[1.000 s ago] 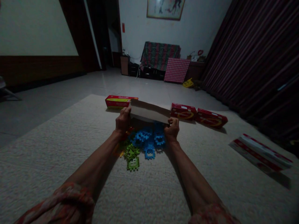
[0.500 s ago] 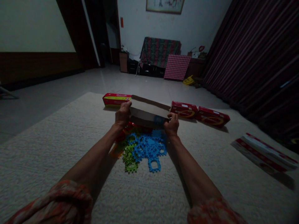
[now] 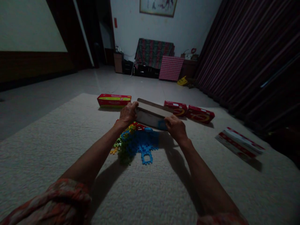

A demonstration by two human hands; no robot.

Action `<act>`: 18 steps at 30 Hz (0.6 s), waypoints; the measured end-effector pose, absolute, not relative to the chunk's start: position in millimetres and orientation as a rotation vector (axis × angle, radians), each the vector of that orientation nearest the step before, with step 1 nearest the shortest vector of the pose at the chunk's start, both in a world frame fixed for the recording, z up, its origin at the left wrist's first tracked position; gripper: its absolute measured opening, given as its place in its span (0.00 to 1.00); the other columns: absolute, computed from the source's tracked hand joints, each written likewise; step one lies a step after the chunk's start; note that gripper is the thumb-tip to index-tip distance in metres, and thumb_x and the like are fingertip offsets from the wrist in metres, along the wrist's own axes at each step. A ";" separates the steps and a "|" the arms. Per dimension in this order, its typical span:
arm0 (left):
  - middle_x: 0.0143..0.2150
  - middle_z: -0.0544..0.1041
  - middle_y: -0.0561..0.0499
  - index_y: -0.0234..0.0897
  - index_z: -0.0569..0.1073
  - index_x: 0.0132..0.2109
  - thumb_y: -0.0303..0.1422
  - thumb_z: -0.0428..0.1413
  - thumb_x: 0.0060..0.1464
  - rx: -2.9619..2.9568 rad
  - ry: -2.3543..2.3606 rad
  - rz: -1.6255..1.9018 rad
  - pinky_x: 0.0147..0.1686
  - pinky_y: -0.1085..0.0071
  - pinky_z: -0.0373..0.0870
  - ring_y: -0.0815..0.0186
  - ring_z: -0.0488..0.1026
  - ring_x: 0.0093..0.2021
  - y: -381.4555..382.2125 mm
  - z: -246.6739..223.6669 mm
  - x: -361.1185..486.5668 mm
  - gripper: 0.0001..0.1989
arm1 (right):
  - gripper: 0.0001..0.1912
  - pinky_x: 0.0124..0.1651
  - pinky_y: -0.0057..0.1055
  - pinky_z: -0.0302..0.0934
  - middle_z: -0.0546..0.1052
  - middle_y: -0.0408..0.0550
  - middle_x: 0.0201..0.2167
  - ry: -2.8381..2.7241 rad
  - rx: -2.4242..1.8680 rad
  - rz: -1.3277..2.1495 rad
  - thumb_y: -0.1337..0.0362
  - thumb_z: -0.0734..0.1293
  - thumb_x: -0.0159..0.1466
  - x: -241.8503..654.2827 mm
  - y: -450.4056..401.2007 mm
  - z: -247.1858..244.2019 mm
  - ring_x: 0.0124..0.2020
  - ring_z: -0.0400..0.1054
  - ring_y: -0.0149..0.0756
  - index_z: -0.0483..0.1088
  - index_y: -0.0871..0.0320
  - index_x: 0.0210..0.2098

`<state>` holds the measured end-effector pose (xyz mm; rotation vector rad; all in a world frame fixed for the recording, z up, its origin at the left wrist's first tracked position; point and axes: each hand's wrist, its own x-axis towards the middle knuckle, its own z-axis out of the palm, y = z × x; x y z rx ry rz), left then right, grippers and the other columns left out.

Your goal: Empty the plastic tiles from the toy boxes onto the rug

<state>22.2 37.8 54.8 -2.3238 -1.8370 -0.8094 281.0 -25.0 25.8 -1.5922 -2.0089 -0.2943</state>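
Both my hands hold an open cardboard box [image 3: 150, 116], tilted, its pale inside showing and a blue piece at its lower edge. My left hand [image 3: 128, 114] grips its left end, and my right hand [image 3: 176, 128] grips its right end. Just below the box lies a heap of interlocking plastic pieces [image 3: 138, 143] in blue, green, red and orange. One blue square piece [image 3: 147, 158] sits at the heap's near edge. My left forearm passes close beside the heap.
All this is on a cream carpet [image 3: 56, 156]. Several red boxes [image 3: 114, 100] lie along its far side, and a flattened red-and-white box [image 3: 240, 144] lies to the right. Beyond are a tiled floor, a dark curtain and low furniture.
The box has tilted further and dropped nearer the heap. The heap has changed shape, with blue pieces now massed together. My right hand has moved slightly right, and the view has turned a little.
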 end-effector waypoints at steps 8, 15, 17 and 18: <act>0.49 0.78 0.44 0.44 0.73 0.58 0.23 0.54 0.54 -2.423 -1.780 -0.607 0.48 0.63 0.73 0.55 0.76 0.50 25.8 73.6 26.3 0.25 | 0.11 0.28 0.30 0.52 0.75 0.47 0.27 -2.526 -1.623 -0.179 0.76 0.66 0.60 267.0 -21.7 34.0 0.25 0.67 0.34 0.75 0.55 0.28; 0.50 0.78 0.44 0.43 0.72 0.58 0.24 0.54 0.55 -2.484 -1.715 -0.571 0.48 0.62 0.73 0.55 0.76 0.50 28.2 81.7 24.9 0.24 | 0.08 0.28 0.32 0.53 0.72 0.45 0.23 -2.584 -1.677 -0.152 0.72 0.67 0.62 255.2 -15.9 31.9 0.22 0.63 0.33 0.72 0.55 0.28; 0.50 0.78 0.44 0.43 0.72 0.58 0.23 0.52 0.56 -2.479 -1.711 -0.558 0.47 0.62 0.73 0.55 0.76 0.49 27.9 83.1 22.9 0.24 | 0.08 0.28 0.31 0.52 0.73 0.46 0.25 -2.595 -1.655 -0.163 0.70 0.65 0.64 253.9 -17.6 34.7 0.22 0.61 0.32 0.72 0.55 0.29; 0.50 0.78 0.44 0.42 0.72 0.58 0.23 0.52 0.56 -2.471 -1.717 -0.552 0.47 0.62 0.73 0.55 0.76 0.49 27.7 83.2 21.6 0.24 | 0.08 0.28 0.31 0.52 0.74 0.46 0.27 -2.621 -1.598 -0.171 0.70 0.64 0.64 253.8 -19.6 36.6 0.23 0.61 0.31 0.72 0.55 0.31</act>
